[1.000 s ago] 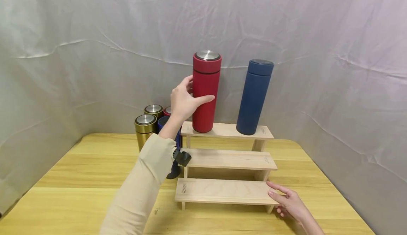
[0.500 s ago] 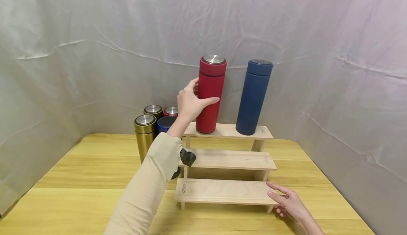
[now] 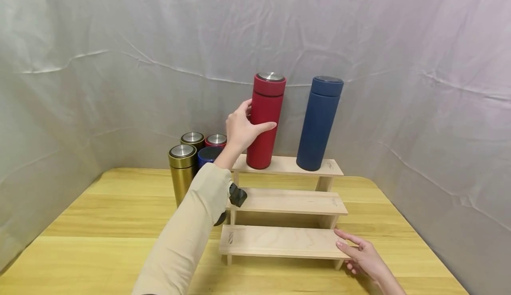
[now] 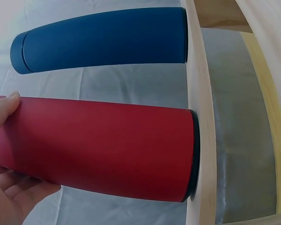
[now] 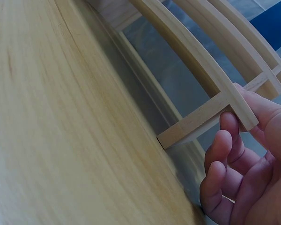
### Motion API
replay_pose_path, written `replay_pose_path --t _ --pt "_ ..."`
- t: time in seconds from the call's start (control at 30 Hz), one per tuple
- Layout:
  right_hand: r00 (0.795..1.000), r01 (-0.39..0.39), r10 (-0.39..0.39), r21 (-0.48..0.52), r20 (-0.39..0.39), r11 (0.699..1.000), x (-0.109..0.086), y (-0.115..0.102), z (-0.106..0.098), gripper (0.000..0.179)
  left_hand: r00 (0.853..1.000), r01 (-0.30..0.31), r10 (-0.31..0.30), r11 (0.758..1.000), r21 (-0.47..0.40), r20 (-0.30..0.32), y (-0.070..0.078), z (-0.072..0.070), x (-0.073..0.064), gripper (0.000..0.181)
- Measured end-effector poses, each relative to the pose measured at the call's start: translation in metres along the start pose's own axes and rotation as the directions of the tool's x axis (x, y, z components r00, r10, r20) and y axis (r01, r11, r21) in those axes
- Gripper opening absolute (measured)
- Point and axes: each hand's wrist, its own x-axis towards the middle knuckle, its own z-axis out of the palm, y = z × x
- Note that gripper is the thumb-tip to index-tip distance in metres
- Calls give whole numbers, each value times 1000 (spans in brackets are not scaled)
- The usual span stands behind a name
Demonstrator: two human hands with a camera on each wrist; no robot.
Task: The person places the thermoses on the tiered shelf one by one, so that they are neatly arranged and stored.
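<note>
My left hand (image 3: 241, 130) grips a tall red thermos flask (image 3: 268, 108) at mid-height, thumb across its front and fingers behind. The flask's base meets the left part of the top tier of a three-tier wooden display stand (image 3: 279, 241); the left wrist view shows its dark bottom rim against the board (image 4: 203, 140). A matching dark blue thermos flask (image 3: 319, 128) stands on the same tier, to the right. Low at the front, my right hand (image 3: 365, 258) pinches the right end of the bottom tier, with fingers (image 5: 230, 123) under the board in the right wrist view.
Left of the stand, two gold flasks (image 3: 181, 175), a smaller-looking red flask (image 3: 217, 139) and a shiny blue one (image 3: 209, 153) stand grouped on the yellow wooden table (image 3: 112, 224), partly behind my left forearm. Grey cloth (image 3: 159, 33) surrounds the table at back and sides.
My left hand has carried the red flask a little to the right and down onto the top tier, with slight motion in the last half second. The right hand has kept its place.
</note>
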Motion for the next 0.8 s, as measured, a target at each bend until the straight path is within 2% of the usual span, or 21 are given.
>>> replay_pose_path --t 0.23,0.37,0.57,0.8 --pt "1000 -17 16 -1 -20 1000 0 0 -1 30 999 -3 5 999 -44 35 1 6 3 68" --pt "999 -27 27 5 -33 1000 0 -1 0 29 999 15 -11 997 -79 50 -2 9 4 68" --pt "999 -29 29 9 -34 1000 -1 -1 0 29 997 45 -41 996 -79 62 -6 11 7 69" --pt "999 -27 27 2 -36 1000 -1 -2 -2 30 997 51 -45 994 -98 61 -8 13 10 70"
